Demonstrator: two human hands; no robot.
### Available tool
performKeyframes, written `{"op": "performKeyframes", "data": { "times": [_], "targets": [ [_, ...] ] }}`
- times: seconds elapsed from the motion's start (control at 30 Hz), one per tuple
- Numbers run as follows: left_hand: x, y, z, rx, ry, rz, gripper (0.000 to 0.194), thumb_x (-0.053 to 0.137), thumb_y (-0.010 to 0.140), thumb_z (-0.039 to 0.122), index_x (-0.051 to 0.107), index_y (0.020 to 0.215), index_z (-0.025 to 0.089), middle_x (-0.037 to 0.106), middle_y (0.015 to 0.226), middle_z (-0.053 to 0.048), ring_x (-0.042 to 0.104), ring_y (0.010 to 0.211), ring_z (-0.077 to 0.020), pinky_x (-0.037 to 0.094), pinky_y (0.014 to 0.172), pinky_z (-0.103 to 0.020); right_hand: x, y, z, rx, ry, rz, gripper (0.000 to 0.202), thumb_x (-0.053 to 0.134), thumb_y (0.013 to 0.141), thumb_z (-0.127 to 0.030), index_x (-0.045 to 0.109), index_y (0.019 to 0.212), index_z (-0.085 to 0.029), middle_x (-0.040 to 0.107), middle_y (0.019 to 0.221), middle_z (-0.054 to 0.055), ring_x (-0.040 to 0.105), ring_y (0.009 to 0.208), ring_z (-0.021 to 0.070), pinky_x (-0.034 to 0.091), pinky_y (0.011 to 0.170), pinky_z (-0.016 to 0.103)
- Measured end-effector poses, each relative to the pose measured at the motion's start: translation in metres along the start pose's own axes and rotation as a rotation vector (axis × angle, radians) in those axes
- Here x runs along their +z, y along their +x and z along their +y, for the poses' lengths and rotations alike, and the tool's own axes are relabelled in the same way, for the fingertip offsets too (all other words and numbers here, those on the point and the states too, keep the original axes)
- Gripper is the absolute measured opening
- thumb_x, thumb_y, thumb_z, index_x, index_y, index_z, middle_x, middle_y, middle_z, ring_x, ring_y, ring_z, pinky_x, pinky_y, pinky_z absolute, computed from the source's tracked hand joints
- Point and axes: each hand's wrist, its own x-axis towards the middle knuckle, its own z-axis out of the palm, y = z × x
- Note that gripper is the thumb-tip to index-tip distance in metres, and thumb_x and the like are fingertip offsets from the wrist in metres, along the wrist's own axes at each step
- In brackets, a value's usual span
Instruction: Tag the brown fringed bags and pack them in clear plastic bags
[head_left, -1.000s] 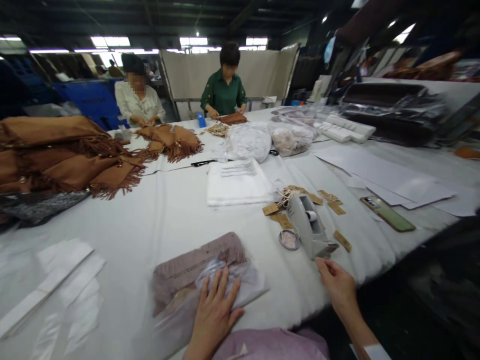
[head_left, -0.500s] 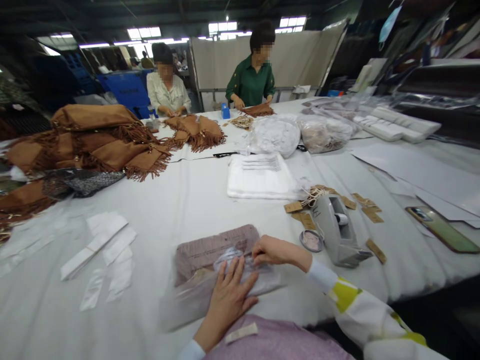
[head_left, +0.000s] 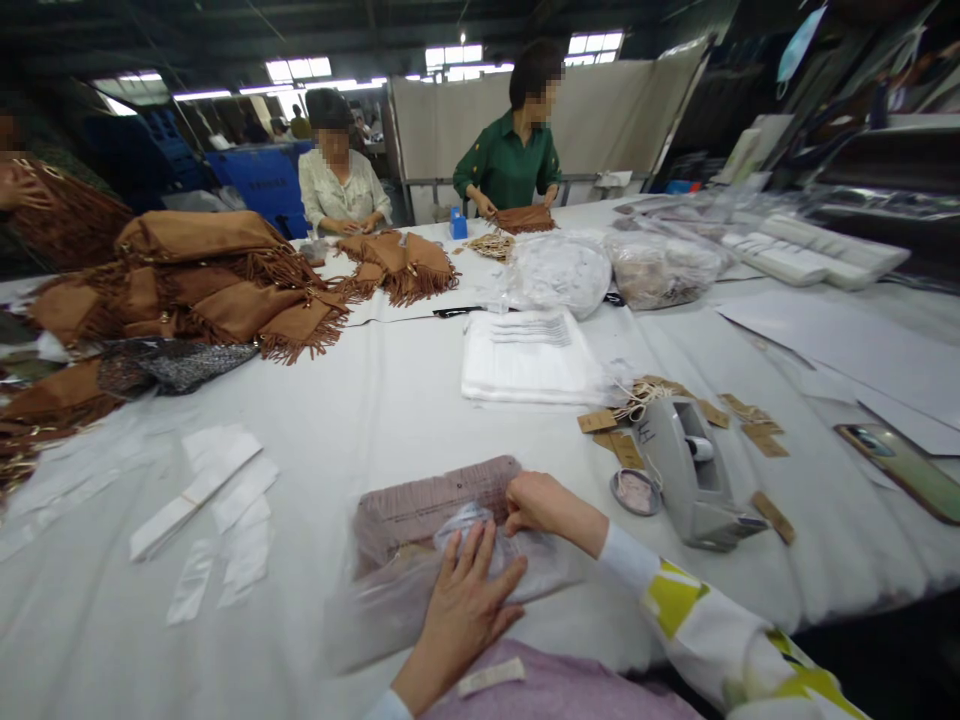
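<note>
1. Mauve bundle in a translucent plastic bag [head_left: 420,512] lies flat at the near middle of the desk [head_left: 307,590], some print on the plastic.
2. Left hand [head_left: 471,592]: palm down on the bag's near right part, fingers spread; grip wide, not closed around anything.
3. Right hand [head_left: 546,505]: at the bag's right end, just beyond left fingertips, fingers curled in; can't tell if this grip pinches plastic or tape.
4. Grey tape dispenser [head_left: 694,480] to the right of the right hand, apart from it. Small round dish [head_left: 636,492] just left of the dispenser.
5. Brown card tags [head_left: 596,422] scattered around the dispenser, some strung.
6. Green phone [head_left: 900,465] far right of the hands, near white paper sheets [head_left: 870,350].
7. Stack of folded white plastic bags [head_left: 525,365] beyond the bundle; two filled clear bags [head_left: 660,268] farther back.
8. White strips [head_left: 196,495] left of the bundle, well apart; brown fringed bags [head_left: 217,285] piled far left.
9. Far side: co-worker in cream top [head_left: 337,185], co-worker in green shirt [head_left: 506,165], both with hands at brown pieces.
</note>
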Motion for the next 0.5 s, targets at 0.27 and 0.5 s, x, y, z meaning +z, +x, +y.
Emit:
{"op": "performKeyframes", "data": {
  "times": [0.27,0.5],
  "targets": [
    [-0.001,0.001,0.0,-0.017,-0.002,0.02,0.064,0.051,0.086,0.056,0.026,0.144,0.043,0.026,0.156,-0.011,0.032,0.139,-0.0309,0.029,0.108,-0.05,-0.001,-0.033,0.012,0.146,0.049,0.325,0.023,0.057,0.089,-0.039,0.065,0.091,-0.017,0.069,0.087,0.009,0.063,0.08,0.0207,0.045,0.072,0.029],
    [-0.012,-0.004,-0.002,0.012,-0.021,-0.007,0.066,0.044,0.086,0.062,0.026,0.145,0.039,0.024,0.157,-0.01,0.028,0.14,-0.0306,0.021,0.112,-0.054,0.06,-0.049,-0.021,-0.229,0.316,0.525,0.023,0.044,0.095,-0.029,0.058,0.078,-0.02,0.06,0.078,0.006,0.056,0.077,0.0194,0.046,0.072,0.033]
  ]
}}
